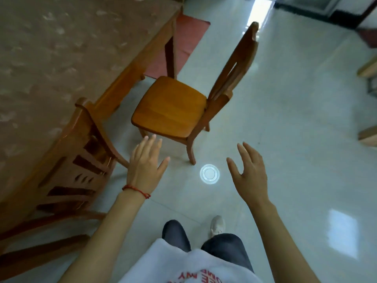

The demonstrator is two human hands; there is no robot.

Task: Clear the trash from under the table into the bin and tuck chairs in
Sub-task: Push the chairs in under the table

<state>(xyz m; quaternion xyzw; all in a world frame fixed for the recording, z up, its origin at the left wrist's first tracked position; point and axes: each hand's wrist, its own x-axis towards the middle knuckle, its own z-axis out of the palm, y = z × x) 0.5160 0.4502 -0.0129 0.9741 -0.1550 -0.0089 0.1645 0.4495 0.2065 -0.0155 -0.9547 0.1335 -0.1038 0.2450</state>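
At the far left the bench [61, 48], under a patterned cloth, has one chair [67, 160] pushed close against its edge. A second chair [171, 111] stands pulled out on the floor [295, 119], seat clear of the bench, so the tucking-in looks half done at best. The left hand [145, 162] hovers open, fingers spread, holding nothing, just short of that seat. On the floor between the hands lies a clear round lid [209, 173], near the chair's front leg, not yet picked up. The right hand [247, 170] is open and empty too, just beside the lid. No bin is in sight.
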